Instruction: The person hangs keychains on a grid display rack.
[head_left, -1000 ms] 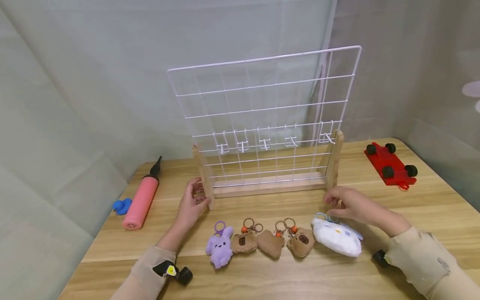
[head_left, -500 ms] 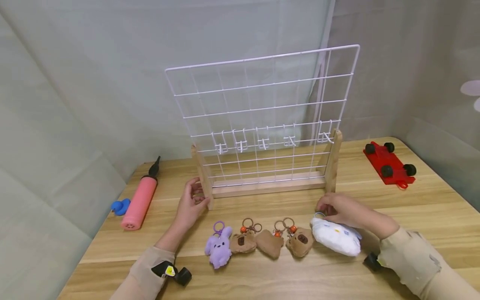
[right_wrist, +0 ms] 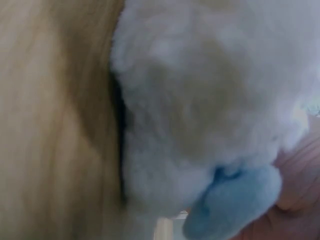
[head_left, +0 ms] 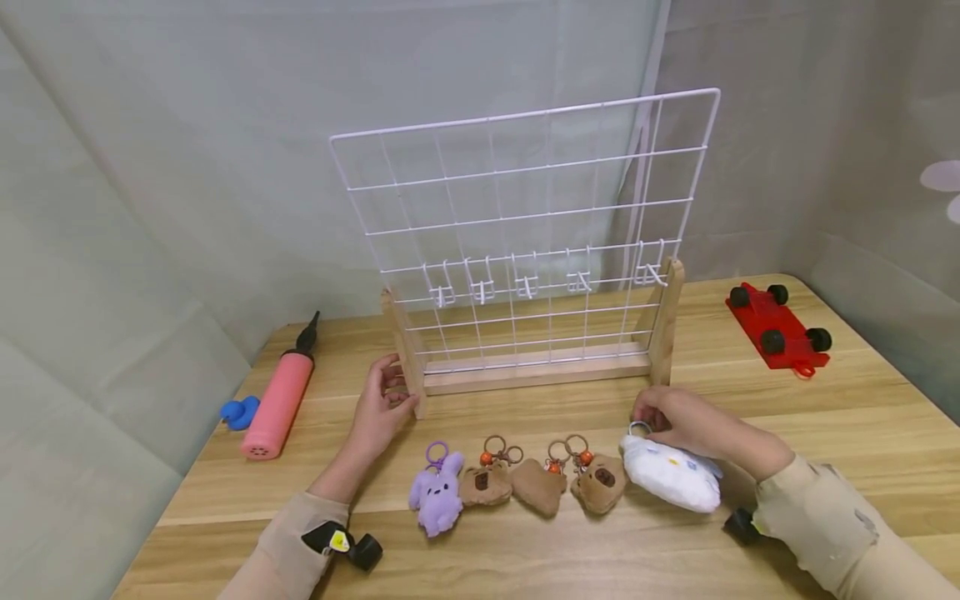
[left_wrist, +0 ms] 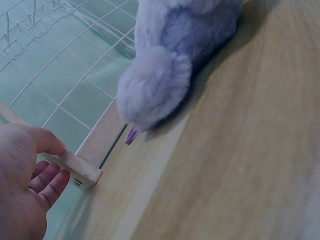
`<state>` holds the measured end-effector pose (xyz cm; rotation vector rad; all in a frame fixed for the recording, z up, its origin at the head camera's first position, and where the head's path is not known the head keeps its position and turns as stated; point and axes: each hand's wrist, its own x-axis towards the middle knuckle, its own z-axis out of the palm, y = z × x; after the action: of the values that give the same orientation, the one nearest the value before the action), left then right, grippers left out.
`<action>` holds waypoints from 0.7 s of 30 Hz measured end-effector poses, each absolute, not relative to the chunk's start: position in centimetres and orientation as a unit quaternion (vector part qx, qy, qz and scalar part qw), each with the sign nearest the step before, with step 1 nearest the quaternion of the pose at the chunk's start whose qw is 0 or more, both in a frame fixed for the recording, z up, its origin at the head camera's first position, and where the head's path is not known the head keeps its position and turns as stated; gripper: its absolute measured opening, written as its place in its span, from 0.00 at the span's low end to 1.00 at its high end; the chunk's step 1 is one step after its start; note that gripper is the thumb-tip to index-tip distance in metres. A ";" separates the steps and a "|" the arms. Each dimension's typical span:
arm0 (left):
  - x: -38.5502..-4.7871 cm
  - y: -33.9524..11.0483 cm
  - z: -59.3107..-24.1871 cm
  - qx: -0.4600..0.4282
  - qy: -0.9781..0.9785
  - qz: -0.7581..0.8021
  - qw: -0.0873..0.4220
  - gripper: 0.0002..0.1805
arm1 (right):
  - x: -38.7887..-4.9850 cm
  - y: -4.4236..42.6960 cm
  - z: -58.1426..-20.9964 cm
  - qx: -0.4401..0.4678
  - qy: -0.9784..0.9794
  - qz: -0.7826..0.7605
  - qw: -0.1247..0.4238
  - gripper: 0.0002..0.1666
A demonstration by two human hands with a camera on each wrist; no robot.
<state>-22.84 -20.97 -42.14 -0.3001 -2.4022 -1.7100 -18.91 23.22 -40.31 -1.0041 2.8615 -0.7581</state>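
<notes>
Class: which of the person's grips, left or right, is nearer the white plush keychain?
Right. The right grip is at the ring end of the white plush keychain; the left grip is far to its left, at the left wooden support.

A wood-grain table (head_left: 570,567) spans the lower half of the head view. At its left lie a pink hand pump (head_left: 277,408) with a black nozzle and a blue toy duck (head_left: 242,413) just beside it. A wire grid rack (head_left: 536,378) stands at the centre on a wooden base. Across the lower centre lie 1 purple plush keychain (head_left: 437,504), 3 brown plush keychains (head_left: 600,485) and 1 white plush keychain (head_left: 670,479). A red toy car (head_left: 776,329) sits at right.
</notes>
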 end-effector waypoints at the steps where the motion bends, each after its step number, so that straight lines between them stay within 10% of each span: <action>1: -22.8 -21.0 -42.1 -0.101 -0.808 -0.574 0.088 0.38 | -18.9 23.2 -40.3 -0.319 0.915 -0.247 0.010 0.12; 21: -22.9 -21.0 -42.3 -0.105 -0.809 -0.570 0.098 0.38 | -18.5 23.5 -39.1 -0.293 0.902 -0.310 0.070 0.04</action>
<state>-22.89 -21.03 -42.30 -0.3108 -2.3953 -1.6871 -18.50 23.47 -39.11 -0.8804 2.7137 -0.9330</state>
